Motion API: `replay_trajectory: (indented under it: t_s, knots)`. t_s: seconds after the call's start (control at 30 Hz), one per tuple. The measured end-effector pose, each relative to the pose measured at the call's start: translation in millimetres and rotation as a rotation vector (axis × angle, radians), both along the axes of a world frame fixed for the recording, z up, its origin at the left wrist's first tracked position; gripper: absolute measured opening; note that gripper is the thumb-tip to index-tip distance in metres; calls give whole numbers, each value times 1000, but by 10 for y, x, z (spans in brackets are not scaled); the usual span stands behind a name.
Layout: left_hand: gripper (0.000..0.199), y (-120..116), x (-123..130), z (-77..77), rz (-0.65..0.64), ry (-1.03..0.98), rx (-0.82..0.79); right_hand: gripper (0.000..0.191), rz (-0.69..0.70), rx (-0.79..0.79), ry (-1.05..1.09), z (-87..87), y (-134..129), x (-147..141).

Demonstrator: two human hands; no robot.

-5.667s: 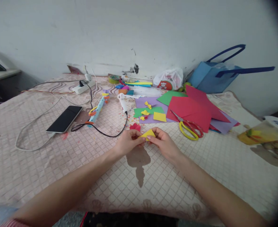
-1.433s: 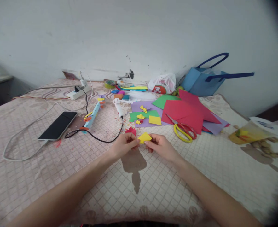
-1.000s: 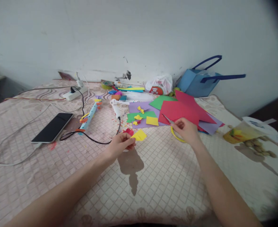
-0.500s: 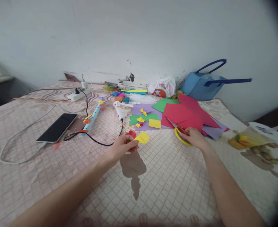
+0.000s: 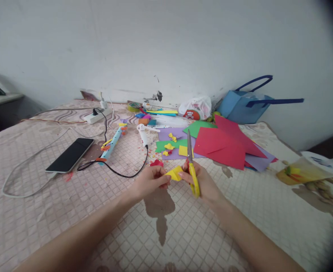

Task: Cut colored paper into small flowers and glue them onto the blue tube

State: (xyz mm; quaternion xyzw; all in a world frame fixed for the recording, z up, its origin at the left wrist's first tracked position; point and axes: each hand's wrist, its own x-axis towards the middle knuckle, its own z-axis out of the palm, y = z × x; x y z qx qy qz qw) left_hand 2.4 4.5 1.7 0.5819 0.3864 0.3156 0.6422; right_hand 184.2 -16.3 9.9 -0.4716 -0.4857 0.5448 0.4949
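Head view: at lower centre, left hand (image 5: 151,182) and right hand (image 5: 204,185) are pinching folded yellow paper (image 5: 174,173), the right also clasping yellow-handled scissors (image 5: 191,168), apparently letting both steady the paper.

Beige diamond-patterned tablecloth (image 5: 56,206): a black-screened rectangular smartphone (image 5: 70,155) at nine o'clock; white plastic power strip (image 5: 93,118), ten; red-printed white plastic bag (image 5: 199,106), one; light-blue, navy-handled bag (image 5: 236,107), two.

Forearms (image 5: 95,223) cut off below, scissors (image 5: 194,177) partly hidden, white-bag print (image 5: 191,114) illegible
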Motion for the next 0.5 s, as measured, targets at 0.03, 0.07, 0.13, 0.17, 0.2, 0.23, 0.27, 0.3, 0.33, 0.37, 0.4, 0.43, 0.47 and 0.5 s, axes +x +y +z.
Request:
replay_trajectory:
  t_s: [0.03,0.07,0.13,0.17,0.2,0.23,0.27,0.3,0.33,0.37,0.4,0.43,0.47,0.5]
  knots:
    - [24,-3,9,-7,3,4,17,35,-20,17,12,-29,-11,-41]
    - [24,-3,21,-13,17,1,26,35,-42,26,24,-52,-16,-61]
    - [24,9,51,-8,49,-28,8,35,-85,23,46,-67,-18,-62]
    - [24,22,69,7,63,-50,-17,35,-105,21,62,-57,-21,-55]
    - [24,40,88,33,70,-72,-48,35,-120,20,75,-40,-26,-48]
    - [24,61,104,69,79,-91,-77,34,-128,18,85,-19,-35,-40]
    - [23,85,117,111,96,-103,-99,32,-123,15,86,1,-47,-32]
    - [22,109,124,156,127,-126,-113,31,-110,19,75,15,-61,-22]
    - [20,134,125,201,148,-151,-123,29,-89,26,53,20,-76,-9]
    - [19,156,119,242,166,-174,-130,28,-67,33,21,13,-90,8]
    - [18,176,105,276,178,-196,-135,29,-42,38,-15,-5,-104,29]
    - [18,194,85,302,180,-218,-140,31,-15,39,-50,-32,-116,53]
    - [17,208,59,321,180,-240,-144,34,21,29,-83,-63,-128,79]
    - [17,220,28,335,179,-263,-147,37,65,10,-112,-93,-140,104]
